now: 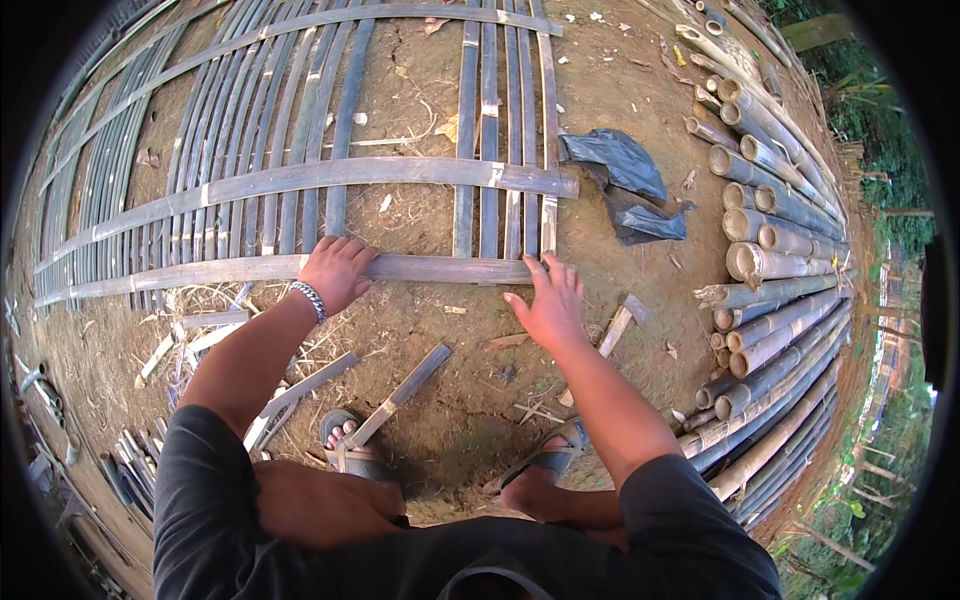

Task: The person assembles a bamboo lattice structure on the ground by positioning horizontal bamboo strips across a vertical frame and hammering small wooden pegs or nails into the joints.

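Observation:
A lattice of split bamboo lies on the ground, with long grey-brown cross slats laid over rows of narrower strips (345,110). My left hand (337,275), wearing a chain bracelet, is closed over the nearest cross slat (440,268) near its middle. At that slat's right end is my right hand (552,302), its fingers spread and fingertips touching the tip. Another cross slat (400,172) runs roughly parallel, a little farther off. Between the two groups of strips there is a wide gap showing bare soil.
Cut bamboo poles (785,260) are stacked along the right side. A crumpled black plastic sheet (622,180) lies beyond my right hand. Loose bamboo offcuts (405,393) are scattered around my sandalled feet, and a light wooden-looking piece (612,335) lies right of my right hand.

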Demonstrator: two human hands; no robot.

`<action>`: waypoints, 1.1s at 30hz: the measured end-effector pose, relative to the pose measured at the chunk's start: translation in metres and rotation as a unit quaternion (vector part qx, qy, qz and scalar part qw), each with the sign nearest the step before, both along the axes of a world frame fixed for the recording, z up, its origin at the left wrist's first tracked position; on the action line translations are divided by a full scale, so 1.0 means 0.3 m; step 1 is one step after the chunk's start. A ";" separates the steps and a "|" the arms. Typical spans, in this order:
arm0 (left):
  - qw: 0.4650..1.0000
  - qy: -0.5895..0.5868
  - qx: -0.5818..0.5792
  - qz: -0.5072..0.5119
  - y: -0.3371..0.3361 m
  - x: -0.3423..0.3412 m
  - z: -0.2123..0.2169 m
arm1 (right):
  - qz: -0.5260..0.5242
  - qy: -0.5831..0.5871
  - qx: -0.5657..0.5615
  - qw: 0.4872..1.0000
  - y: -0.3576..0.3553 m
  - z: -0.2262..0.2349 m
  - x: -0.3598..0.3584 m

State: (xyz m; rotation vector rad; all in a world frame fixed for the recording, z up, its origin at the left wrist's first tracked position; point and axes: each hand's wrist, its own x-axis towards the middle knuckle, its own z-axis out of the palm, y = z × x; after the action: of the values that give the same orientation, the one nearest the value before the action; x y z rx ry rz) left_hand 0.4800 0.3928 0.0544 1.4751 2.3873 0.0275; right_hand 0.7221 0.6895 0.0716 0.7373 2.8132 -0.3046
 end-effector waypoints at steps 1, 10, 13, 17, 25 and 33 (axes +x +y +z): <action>1.000 0.001 0.000 0.001 0.001 -0.001 0.000 | 0.009 0.003 0.001 1.000 0.006 -0.018 -0.004; 1.000 0.003 -0.026 0.011 0.005 -0.008 0.009 | 0.031 0.037 0.020 0.999 0.069 -0.063 -0.023; 1.000 0.013 -0.014 0.010 -0.006 -0.005 0.002 | 0.066 0.022 0.023 0.997 0.093 -0.054 -0.033; 1.000 0.006 -0.009 0.018 0.002 0.003 0.005 | 0.088 -0.004 0.026 0.996 0.111 -0.033 -0.046; 0.998 -0.036 -0.038 0.034 -0.004 0.017 0.034 | 0.088 -0.009 0.018 0.996 0.110 -0.030 -0.029; 0.996 -0.036 0.056 0.059 -0.124 0.052 0.050 | -0.024 0.159 0.166 0.973 0.252 0.143 -0.034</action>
State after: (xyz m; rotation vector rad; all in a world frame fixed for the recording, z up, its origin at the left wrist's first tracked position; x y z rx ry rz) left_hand 0.4957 0.3554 0.0695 1.3550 2.4458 0.2421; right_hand 0.7117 0.7651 0.1144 0.8961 3.2003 0.0516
